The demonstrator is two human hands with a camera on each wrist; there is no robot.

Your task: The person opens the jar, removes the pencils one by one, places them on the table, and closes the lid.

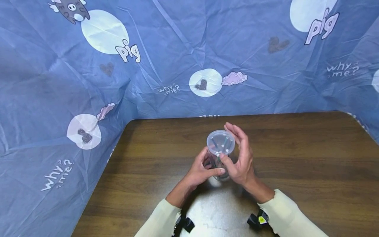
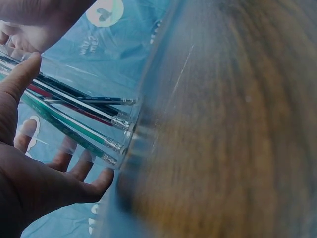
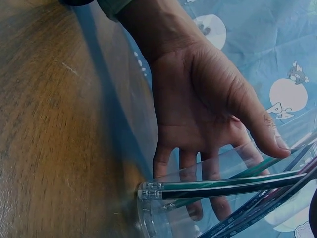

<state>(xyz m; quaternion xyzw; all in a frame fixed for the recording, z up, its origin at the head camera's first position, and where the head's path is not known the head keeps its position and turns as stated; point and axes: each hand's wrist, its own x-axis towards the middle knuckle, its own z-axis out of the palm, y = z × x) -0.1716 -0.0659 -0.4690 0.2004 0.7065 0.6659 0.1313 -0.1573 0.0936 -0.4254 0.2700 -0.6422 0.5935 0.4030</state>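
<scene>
1. Clear plastic makes up the tall cylindrical jar (image 1: 215, 160), which stands upright on the brown wood-grain table (image 1: 296, 164) between the two hands, its long axis roughly vertical.
2. To the jar's left, the left hand (image 1: 199, 169) grips the lower body, fingers curved round the wall and thumb laid across the front.
3. To its right, the right hand (image 1: 242, 161) reaches higher: its thumb is at the near rim of the round translucent lid (image 1: 220, 142), while its fingers extend, fairly straight and slightly spread, past the jar's far right side. Whether each fingertip touches is hard to tell.
4. Of the two, the right hand is nearer the lid, which sits flat on top.
5. Through the wall show slim green, black and dark-red pencils (image 3: 223, 187), leaning at differing slants, silvery ferrule ends down near the base.
</scene>
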